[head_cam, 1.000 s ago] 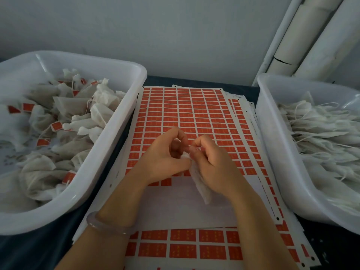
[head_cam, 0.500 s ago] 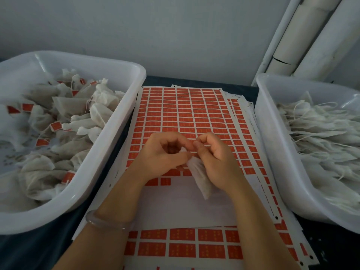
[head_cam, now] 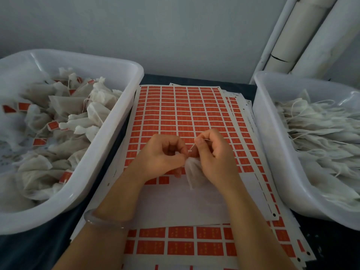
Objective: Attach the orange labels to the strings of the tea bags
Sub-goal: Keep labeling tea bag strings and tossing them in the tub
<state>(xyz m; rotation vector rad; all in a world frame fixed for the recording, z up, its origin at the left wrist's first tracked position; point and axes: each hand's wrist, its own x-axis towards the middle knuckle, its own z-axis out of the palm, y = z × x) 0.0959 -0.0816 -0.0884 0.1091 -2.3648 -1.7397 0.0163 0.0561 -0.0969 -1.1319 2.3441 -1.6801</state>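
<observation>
While both hands meet over the middle of the bench (head_cam: 29, 250), the left hand (head_cam: 163, 154) has its fingers curled in, and its grip pinches the gathered top of a white tea bag (head_cam: 193, 173). Whether a label lies between those fingertips cannot be told. The right hand (head_cam: 214, 154) is curled too; its grip, thumb against forefinger, pinches the thin string (head_cam: 192, 147), which runs taut from the top of the bag up to that pinch. The bag hangs down between the two hands, its lower end just above the bare white part of the top sheet (head_cam: 175, 203).

Rows of orange labels (head_cam: 181, 114) cover the far part of that sheet, and more sheets lie stacked under it. A clear bangle (head_cam: 101, 224) circles the left wrist.

On the left, a white tub (head_cam: 109, 145) holds crumpled tea bags with orange labels on them. On the right, a second white tub (head_cam: 272, 152) holds flat bags with loose strings and no labels showing. Pale tubes (head_cam: 303, 26) lean at the far right.
</observation>
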